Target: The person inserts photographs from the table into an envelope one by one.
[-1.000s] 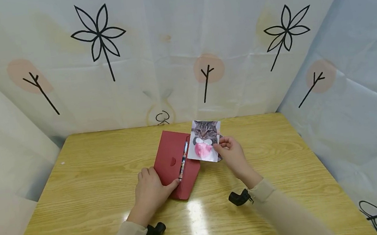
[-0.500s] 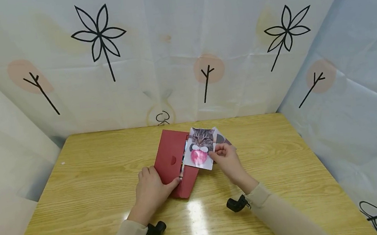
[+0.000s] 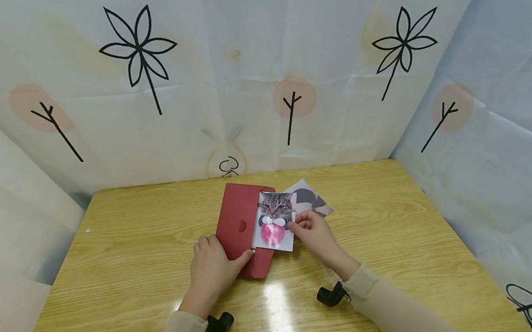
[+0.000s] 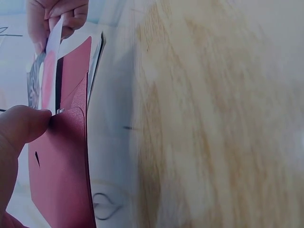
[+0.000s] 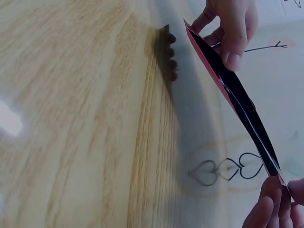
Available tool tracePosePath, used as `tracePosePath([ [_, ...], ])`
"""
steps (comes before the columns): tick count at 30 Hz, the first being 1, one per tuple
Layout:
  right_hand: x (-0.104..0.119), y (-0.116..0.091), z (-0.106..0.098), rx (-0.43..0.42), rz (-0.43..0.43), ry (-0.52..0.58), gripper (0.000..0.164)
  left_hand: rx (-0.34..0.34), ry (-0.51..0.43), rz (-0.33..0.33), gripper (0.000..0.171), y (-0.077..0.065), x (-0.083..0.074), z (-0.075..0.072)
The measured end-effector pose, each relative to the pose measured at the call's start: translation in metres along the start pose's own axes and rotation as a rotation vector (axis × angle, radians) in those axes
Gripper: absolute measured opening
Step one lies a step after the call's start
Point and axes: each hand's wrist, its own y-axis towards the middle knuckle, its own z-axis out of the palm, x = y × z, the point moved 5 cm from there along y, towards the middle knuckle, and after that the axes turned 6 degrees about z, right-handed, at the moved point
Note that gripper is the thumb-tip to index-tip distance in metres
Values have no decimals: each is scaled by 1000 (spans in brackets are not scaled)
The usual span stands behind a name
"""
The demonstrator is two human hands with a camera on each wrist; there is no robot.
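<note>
A red envelope [image 3: 238, 230] lies on the wooden table [image 3: 110, 274], its mouth facing right. My left hand [image 3: 215, 269] grips its near edge, thumb on top; the left wrist view shows the thumb [image 4: 21, 126] on the red envelope [image 4: 59, 175]. My right hand [image 3: 313, 233] pinches a cat photo [image 3: 274, 221] by its right edge, the photo's left edge at the envelope's mouth. In the right wrist view the envelope [image 5: 232, 95] appears edge-on, held by the left hand [image 5: 232, 28]. A second photo [image 3: 309, 199] lies flat on the table behind my right hand.
Pale curtains printed with black flowers and twigs [image 3: 139, 48] close in the table at the back and both sides. Bare wood stretches to the left and right of the envelope, with a bright glare patch [image 3: 277, 308] near the front edge.
My right hand has brought the cat photo down and to the left, from above the table to the envelope's mouth, uncovering the second photo behind it. The left hand has stayed on the envelope.
</note>
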Motion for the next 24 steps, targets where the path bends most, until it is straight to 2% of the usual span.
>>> tracePosePath([
  [3, 5, -4, 3, 18, -4, 28, 22, 5, -1, 0, 91, 0, 0, 0],
  [9, 2, -2, 7, -4, -53, 27, 25, 25, 8, -6, 92, 1, -1, 2],
  [16, 32, -20, 13, 31, -53, 9, 34, 0, 14, 11, 90, 0, -1, 2],
  [19, 30, -17, 16, 35, -48, 6, 37, -3, 12, 14, 91, 0, -1, 2],
  [24, 12, -3, 24, 32, -56, 15, 39, 5, 16, 7, 91, 0, -3, 3],
])
